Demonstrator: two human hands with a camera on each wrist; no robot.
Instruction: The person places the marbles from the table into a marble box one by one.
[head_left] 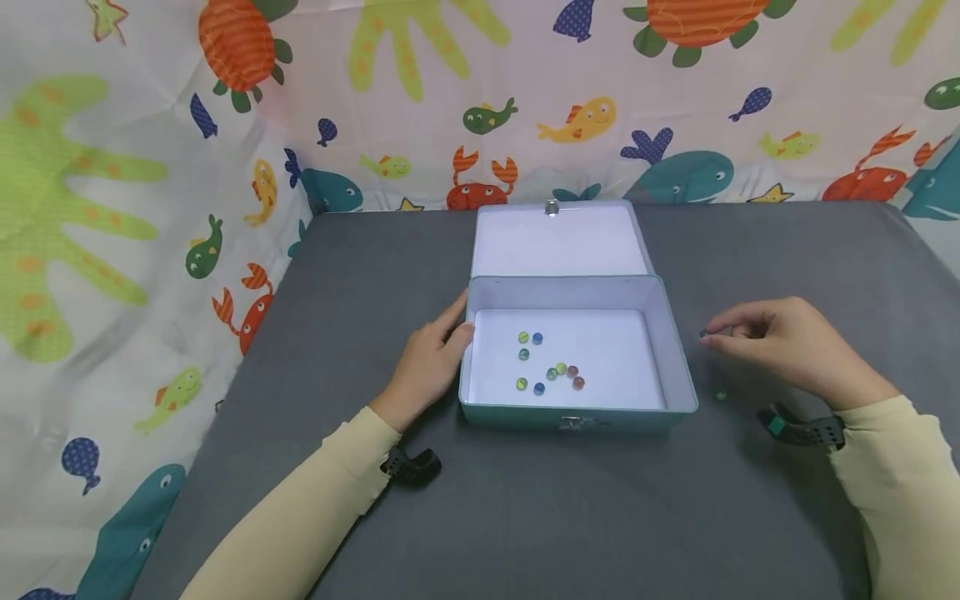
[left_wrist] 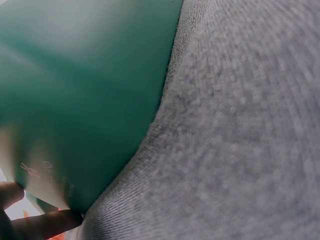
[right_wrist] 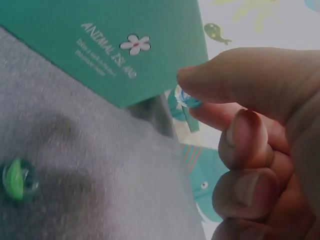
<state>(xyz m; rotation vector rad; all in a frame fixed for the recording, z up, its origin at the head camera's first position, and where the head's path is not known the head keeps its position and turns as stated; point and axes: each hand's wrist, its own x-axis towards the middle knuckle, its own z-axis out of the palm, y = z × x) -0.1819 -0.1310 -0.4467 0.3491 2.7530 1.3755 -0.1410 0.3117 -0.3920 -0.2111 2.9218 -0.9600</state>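
A green tin box with a white inside stands in the middle of the table, its lid laid back. Several glass marbles lie on its floor, among them a blue marble and a reddish marble. My left hand rests against the box's left wall, fingers fairly straight; in the left wrist view its fingertips touch the green side. To the right of the box, my right hand pinches a blue-and-white marble between thumb and index finger. Below that hand, a green marble lies on the table.
Grey cloth covers the table. Behind and to the left hangs a white curtain printed with sea animals. A silver clasp is on the lid's far edge, and a latch is on the box front.
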